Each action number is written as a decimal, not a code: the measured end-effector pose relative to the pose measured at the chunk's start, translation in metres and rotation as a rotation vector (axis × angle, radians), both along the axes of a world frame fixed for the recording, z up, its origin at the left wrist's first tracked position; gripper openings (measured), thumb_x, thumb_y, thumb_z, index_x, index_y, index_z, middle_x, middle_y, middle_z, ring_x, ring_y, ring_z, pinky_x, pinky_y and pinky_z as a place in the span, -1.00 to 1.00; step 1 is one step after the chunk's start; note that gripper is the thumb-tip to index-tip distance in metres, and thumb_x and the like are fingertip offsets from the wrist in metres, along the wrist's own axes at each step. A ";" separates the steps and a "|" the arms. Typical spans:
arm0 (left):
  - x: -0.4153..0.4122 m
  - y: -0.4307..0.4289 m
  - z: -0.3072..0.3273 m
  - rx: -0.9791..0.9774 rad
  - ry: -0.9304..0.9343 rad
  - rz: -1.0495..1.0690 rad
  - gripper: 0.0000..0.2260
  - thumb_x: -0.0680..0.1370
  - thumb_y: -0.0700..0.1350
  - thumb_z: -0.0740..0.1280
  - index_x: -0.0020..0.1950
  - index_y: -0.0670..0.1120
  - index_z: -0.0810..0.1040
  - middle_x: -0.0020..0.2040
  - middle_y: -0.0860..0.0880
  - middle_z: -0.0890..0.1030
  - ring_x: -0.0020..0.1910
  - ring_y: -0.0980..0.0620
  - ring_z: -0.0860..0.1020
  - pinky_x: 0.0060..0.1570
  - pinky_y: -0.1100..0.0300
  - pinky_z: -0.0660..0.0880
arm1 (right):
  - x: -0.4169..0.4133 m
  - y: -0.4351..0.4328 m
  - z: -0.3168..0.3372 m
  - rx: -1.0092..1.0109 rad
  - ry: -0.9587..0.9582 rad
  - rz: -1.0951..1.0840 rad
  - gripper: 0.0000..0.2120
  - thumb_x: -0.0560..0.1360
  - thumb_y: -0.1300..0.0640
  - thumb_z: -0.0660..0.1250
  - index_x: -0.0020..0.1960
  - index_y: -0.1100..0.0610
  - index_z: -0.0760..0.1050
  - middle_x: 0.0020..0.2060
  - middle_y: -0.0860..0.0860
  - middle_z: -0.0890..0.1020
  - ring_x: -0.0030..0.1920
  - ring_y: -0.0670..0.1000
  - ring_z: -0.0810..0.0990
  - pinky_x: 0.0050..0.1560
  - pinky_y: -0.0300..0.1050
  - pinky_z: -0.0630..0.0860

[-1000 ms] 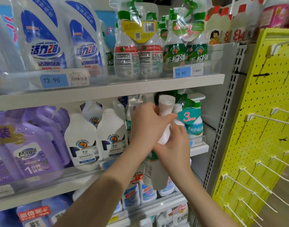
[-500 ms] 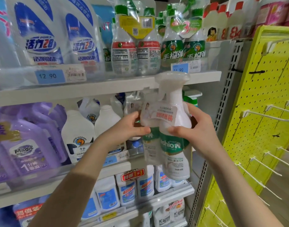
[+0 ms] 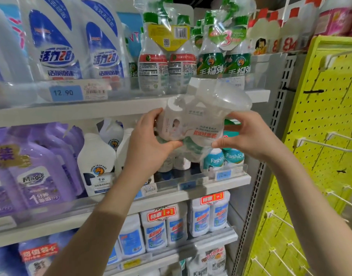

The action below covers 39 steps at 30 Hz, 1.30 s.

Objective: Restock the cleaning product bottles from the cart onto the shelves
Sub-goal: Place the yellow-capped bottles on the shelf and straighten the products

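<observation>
My left hand (image 3: 151, 144) is curled round the left side of the twin-pack (image 3: 193, 124), thumb underneath, fingers wrapped behind. My right hand (image 3: 251, 136) pinches the pack's right edge, thumb at the lower corner, fingers on the far side. Both are closed on it; neither is spread.

Pack: two spray bottles in clear wrap, white trigger heads uppermost, tilted with the heads leaning up and to the right. It is held in the air in front of the middle shelf (image 3: 221, 181), its top overlapping the front edge of the upper shelf (image 3: 111, 110).

Behind the pack on the middle shelf: Fashion bottles (image 3: 224, 158) at right, partly hidden by pack and right hand. Left of my left hand: white bottles (image 3: 95, 162), then purple jugs (image 3: 37, 172).

Upper shelf: blue-label jugs (image 3: 57, 46), green-capped packs (image 3: 223, 52); price tag (image 3: 66, 93) reads 12.90.

Lower shelf: white-and-blue bottles (image 3: 165, 228) banded 1+1.

Right: yellow pegboard (image 3: 320, 136) with bare white hooks.

Both forearms reach up from below, bare, wrists slightly bent inward toward the pack.
</observation>
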<state>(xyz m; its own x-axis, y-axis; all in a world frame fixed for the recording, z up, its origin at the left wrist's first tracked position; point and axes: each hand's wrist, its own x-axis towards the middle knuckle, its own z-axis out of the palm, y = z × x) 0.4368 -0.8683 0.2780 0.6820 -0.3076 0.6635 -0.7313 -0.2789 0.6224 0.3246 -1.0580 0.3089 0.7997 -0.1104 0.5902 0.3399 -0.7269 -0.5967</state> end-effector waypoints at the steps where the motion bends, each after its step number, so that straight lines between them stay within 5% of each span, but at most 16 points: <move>1: 0.001 -0.003 -0.005 -0.008 -0.001 0.031 -0.27 0.26 -0.01 0.59 0.35 0.05 0.36 0.20 0.17 0.42 0.12 0.24 0.39 0.07 0.36 0.31 | 0.004 -0.001 -0.003 0.000 0.007 -0.009 -0.45 0.22 0.29 0.58 0.11 -0.04 0.49 0.07 -0.16 0.56 0.07 -0.20 0.55 0.03 -0.48 0.47; 6: 0.007 -0.015 -0.036 -0.064 0.052 0.123 -0.29 0.25 -0.06 0.60 0.34 -0.01 0.38 0.16 0.16 0.40 0.14 0.17 0.41 0.12 0.31 0.34 | 0.029 -0.012 -0.029 -0.011 0.055 -0.030 -0.48 0.28 0.29 0.56 0.11 -0.08 0.47 0.03 -0.30 0.52 0.08 -0.18 0.54 0.10 -0.41 0.46; 11: 0.017 -0.022 -0.054 -0.022 0.116 0.152 -0.28 0.26 -0.02 0.59 0.35 0.01 0.37 0.25 0.10 0.44 0.21 0.13 0.44 0.18 0.22 0.42 | 0.051 -0.024 -0.048 0.010 0.128 -0.007 -0.49 0.32 0.33 0.52 0.22 0.12 0.49 0.10 -0.10 0.58 0.11 -0.12 0.55 0.05 -0.47 0.46; 15: 0.021 -0.026 -0.060 0.031 0.156 0.170 -0.33 0.27 0.00 0.58 0.32 0.03 0.39 0.15 0.15 0.47 0.12 0.15 0.46 0.06 0.27 0.43 | 0.063 -0.033 -0.058 0.018 0.185 -0.018 -0.53 0.33 0.33 0.52 0.19 0.13 0.49 0.11 -0.04 0.58 0.12 -0.04 0.57 0.15 -0.20 0.53; 19: 0.028 -0.029 -0.070 0.123 0.144 0.173 -0.45 0.29 0.00 0.57 0.22 0.03 0.46 0.06 0.15 0.51 0.04 0.15 0.50 -0.08 0.33 0.39 | 0.073 -0.039 -0.072 0.001 0.244 -0.025 -0.58 0.33 0.33 0.52 0.09 0.09 0.45 0.05 -0.09 0.58 0.10 -0.04 0.59 0.12 -0.24 0.53; 24: 0.037 -0.037 -0.070 0.204 0.132 0.194 -0.53 0.33 0.00 0.54 0.19 0.03 0.49 0.07 0.10 0.59 -0.01 0.14 0.55 -0.06 0.27 0.50 | 0.088 -0.046 -0.078 0.002 0.284 -0.026 -0.60 0.37 0.28 0.49 0.14 0.12 0.44 0.11 -0.02 0.60 0.12 0.01 0.58 0.19 0.09 0.52; 30: 0.034 -0.046 -0.065 0.463 0.070 0.426 -0.44 0.41 0.17 0.42 0.26 -0.10 0.38 0.13 -0.07 0.46 0.14 -0.05 0.41 0.16 0.08 0.41 | 0.103 -0.024 -0.081 0.025 0.146 -0.081 -0.51 0.32 0.09 0.54 0.18 -0.04 0.43 0.08 -0.01 0.53 0.04 -0.04 0.55 0.09 -0.04 0.54; 35: 0.035 -0.048 -0.061 0.515 0.083 0.447 -0.38 0.42 0.10 0.44 0.33 -0.17 0.29 0.20 -0.14 0.39 0.18 -0.07 0.37 0.21 0.14 0.34 | 0.109 -0.014 -0.082 0.057 0.118 -0.140 -0.46 0.34 0.13 0.54 0.26 0.03 0.42 0.03 -0.14 0.55 -0.03 -0.18 0.52 -0.14 -0.46 0.39; 39: 0.034 -0.049 -0.060 0.585 -0.025 0.459 -0.46 0.49 0.03 0.40 0.33 -0.17 0.27 0.18 -0.12 0.47 0.14 -0.04 0.44 0.15 0.15 0.40 | 0.113 -0.012 -0.083 0.042 0.140 -0.186 -0.41 0.38 0.09 0.51 0.34 0.08 0.37 0.15 -0.06 0.59 0.08 -0.08 0.54 0.04 -0.21 0.47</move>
